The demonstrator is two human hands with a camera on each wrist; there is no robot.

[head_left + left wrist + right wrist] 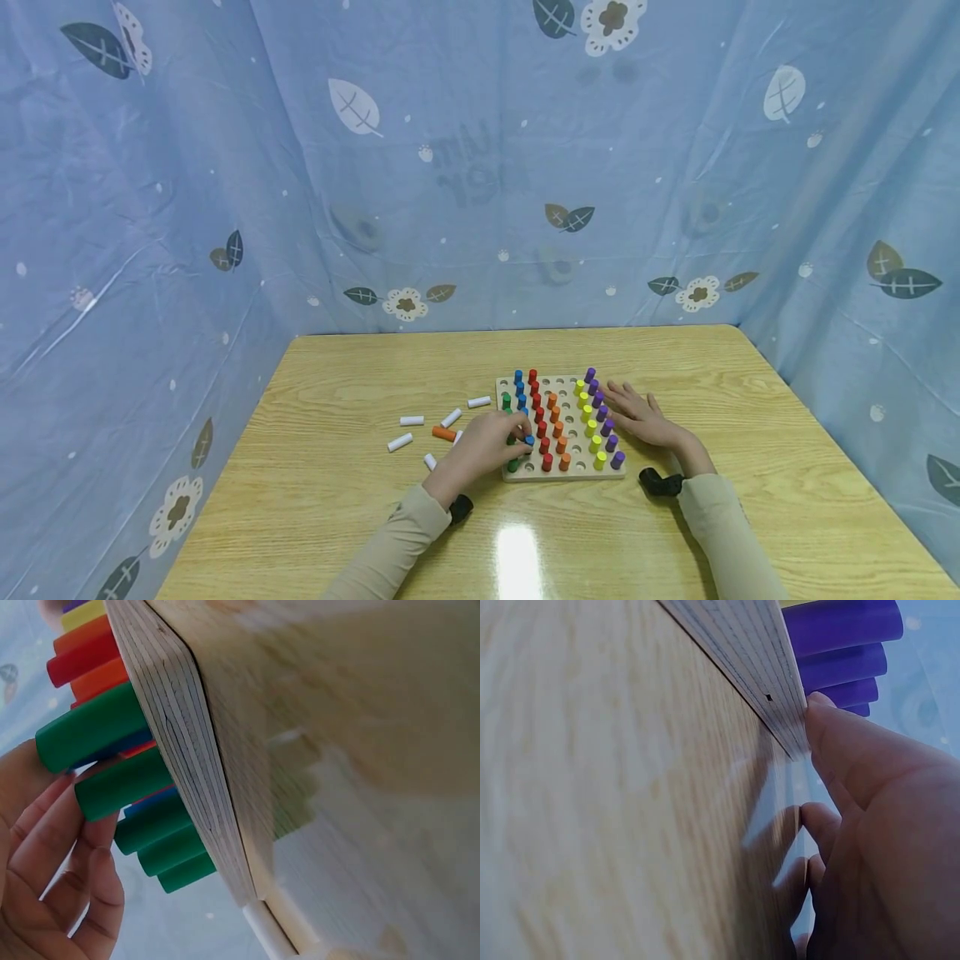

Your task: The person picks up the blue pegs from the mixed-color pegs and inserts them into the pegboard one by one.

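My left hand (486,445) reaches over the left side of a wooden pegboard (587,476) and pinches a blue peg (529,441) standing near its front. In the left wrist view, a row of green pegs (91,729) lies in front of the fingertips, with the blue one largely hidden behind. The right hand (643,420) rests along the board's right side, its fingers extended. The right wrist view has that thumb (877,746) against the board's edge, just by the purple pegs (847,628).
Red pegs (542,429), orange pegs (558,429) and yellow pegs (592,428) stand in columns across the board. On the table (337,500), left of it, several white pegs (412,421) and an orange peg (444,433) lie loose. A patterned blue curtain (480,167) hangs behind.
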